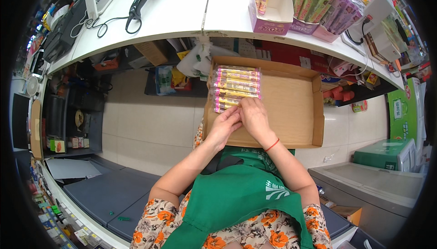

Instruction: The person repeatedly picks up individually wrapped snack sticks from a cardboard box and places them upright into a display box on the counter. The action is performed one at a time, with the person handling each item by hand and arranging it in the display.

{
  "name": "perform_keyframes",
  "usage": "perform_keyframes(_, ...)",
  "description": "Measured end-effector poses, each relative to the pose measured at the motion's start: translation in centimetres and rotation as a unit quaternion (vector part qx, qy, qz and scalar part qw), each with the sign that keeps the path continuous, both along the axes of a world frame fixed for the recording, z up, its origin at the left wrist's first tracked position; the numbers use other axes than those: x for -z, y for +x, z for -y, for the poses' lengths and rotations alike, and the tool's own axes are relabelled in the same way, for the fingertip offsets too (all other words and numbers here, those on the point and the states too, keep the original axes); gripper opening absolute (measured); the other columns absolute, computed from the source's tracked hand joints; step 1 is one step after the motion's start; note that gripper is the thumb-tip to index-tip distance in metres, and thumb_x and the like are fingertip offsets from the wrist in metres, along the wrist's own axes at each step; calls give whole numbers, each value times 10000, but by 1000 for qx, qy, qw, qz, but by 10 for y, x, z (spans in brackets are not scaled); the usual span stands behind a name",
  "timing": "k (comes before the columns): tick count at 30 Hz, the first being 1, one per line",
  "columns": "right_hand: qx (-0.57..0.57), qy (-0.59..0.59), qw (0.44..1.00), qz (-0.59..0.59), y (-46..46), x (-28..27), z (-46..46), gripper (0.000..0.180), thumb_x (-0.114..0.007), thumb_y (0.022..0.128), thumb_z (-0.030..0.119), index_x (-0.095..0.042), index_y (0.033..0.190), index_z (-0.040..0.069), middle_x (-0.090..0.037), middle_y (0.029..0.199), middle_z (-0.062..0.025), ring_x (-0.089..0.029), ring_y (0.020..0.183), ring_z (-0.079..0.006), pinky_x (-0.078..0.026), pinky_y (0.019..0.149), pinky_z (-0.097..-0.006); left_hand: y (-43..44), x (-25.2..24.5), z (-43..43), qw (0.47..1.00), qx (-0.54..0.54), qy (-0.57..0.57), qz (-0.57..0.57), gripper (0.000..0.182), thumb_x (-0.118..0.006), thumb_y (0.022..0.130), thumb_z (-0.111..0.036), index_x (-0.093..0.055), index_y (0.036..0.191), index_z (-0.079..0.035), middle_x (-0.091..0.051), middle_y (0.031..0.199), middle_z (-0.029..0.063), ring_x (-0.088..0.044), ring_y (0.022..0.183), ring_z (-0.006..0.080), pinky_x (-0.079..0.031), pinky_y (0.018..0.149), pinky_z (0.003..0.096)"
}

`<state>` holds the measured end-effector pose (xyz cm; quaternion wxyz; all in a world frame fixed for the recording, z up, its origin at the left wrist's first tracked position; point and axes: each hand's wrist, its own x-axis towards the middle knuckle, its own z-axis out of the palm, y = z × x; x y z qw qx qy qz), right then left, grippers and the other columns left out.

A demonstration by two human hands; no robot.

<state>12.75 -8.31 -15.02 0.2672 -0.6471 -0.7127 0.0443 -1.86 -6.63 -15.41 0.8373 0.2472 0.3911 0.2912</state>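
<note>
A shallow cardboard tray (pixel 290 109) rests in front of my body, partly over the green apron. Along its left side lies a row of several candy sticks (pixel 237 82) in yellow and pink wrappers with clear film. At the near end of this row, my left hand (pixel 223 126) has its fingers extended towards the right one. My right hand (pixel 254 116) is curled over the row's near right corner, knuckles up. The two hands meet there, and their fingertips are partly hidden, so whether they pinch a stick cannot be made out.
Above the tray runs a white counter (pixel 181 10) with a barcode scanner (pixel 143 1) on a cord. An open display box (pixel 273 13) holds similar sticks, beside bundled green and purple packs (pixel 322 5). A plastic bag (pixel 198 59) hangs below the counter. A grey freezer (pixel 365 184) stands lower right.
</note>
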Motion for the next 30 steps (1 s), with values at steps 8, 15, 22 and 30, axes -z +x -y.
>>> perform_keyframes(8, -10, -20, 999, -33, 4, 7, 1, 251, -646, 809, 32, -652, 1058, -5, -629, 994, -189, -605, 947, -378, -506, 850, -470, -4, -1, 4, 1000, 4, -10, 13, 473, -534, 1059, -141, -412, 1475, 49, -555, 1400, 130, -564, 1259, 209, -466, 1071, 360)
perform_keyframes(15, -33, -75, 991, -106, 19, 7, 7, 237, -620, 849, 39, -654, 1080, -6, -643, 1045, -225, -601, 1024, -408, -500, 893, -485, -6, -3, 6, 999, 16, -29, 8, 456, -553, 1045, -109, -415, 1449, 51, -563, 1386, 161, -576, 1273, 245, -470, 1095, 384)
perform_keyframes(22, -17, -197, 945, -259, 29, -5, 13, 261, -586, 959, 46, -636, 1211, 1, -711, 1040, -164, -704, 901, -294, -564, 764, -381, -2, -6, 5, 999, 10, -25, -34, 315, -562, 1040, -94, -455, 1320, 2, -594, 1291, 157, -608, 1237, 256, -496, 1058, 383)
perform_keyframes(30, -42, -240, 887, -393, 32, -30, 15, 239, -605, 978, 103, -653, 1196, 19, -727, 991, -130, -720, 872, -209, -577, 786, -349, 0, -11, 3, 998, 21, 31, -55, 298, -570, 1042, -111, -481, 1312, -19, -621, 1246, 140, -652, 1148, 236, -527, 1002, 359)
